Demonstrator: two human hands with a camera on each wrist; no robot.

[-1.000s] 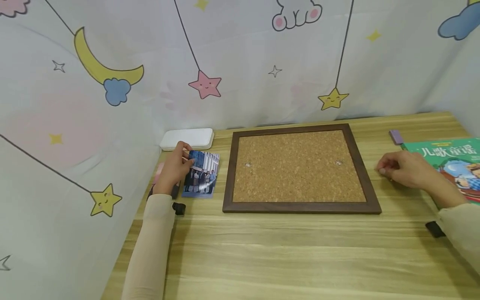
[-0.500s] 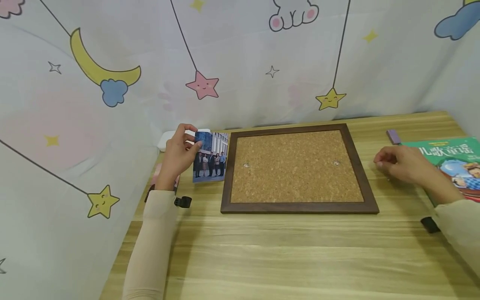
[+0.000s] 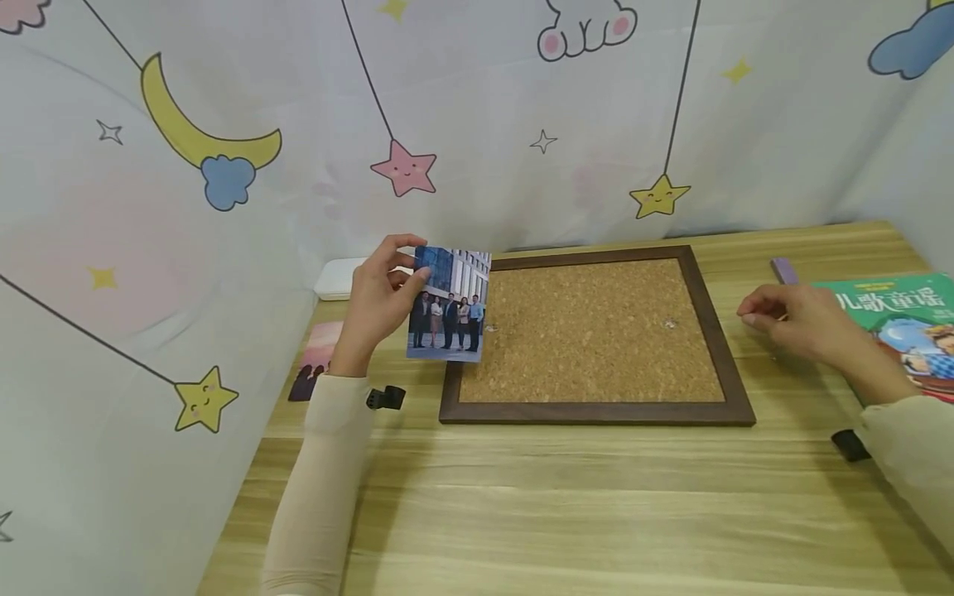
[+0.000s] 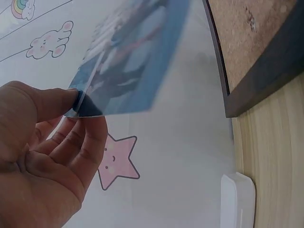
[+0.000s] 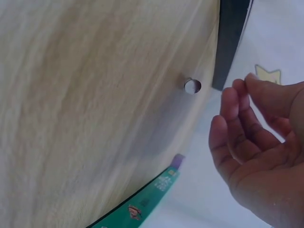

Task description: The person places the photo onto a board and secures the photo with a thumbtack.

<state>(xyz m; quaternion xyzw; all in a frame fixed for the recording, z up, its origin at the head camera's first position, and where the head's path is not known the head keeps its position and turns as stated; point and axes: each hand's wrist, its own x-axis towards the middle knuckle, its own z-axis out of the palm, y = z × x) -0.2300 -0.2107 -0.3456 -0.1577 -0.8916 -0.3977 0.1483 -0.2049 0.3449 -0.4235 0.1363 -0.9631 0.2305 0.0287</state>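
My left hand (image 3: 383,294) pinches a photo (image 3: 449,319) of several people before a building by its upper left corner, thumb on the front. The photo is raised over the left side of a cork board (image 3: 589,348) with a dark brown frame, hiding part of it. In the left wrist view, the thumb and fingers of my left hand (image 4: 57,137) grip the photo (image 4: 128,71) at one corner. To the right of the board, my right hand (image 3: 805,327) hovers with fingers loosely bent, holding nothing. Below it on the table lies a small round shiny thing (image 5: 192,86).
Two small shiny things, left (image 3: 492,329) and right (image 3: 669,324), sit on the cork. A pink picture (image 3: 316,360) lies at left, before a white case (image 3: 343,277). A purple block (image 3: 783,271) and a green book (image 3: 917,310) are at right; a printed curtain (image 3: 484,99) hangs behind.
My left hand has lifted the photo off the table and carried it right, over the board's left edge. The pink picture is more exposed. My right hand has barely moved.
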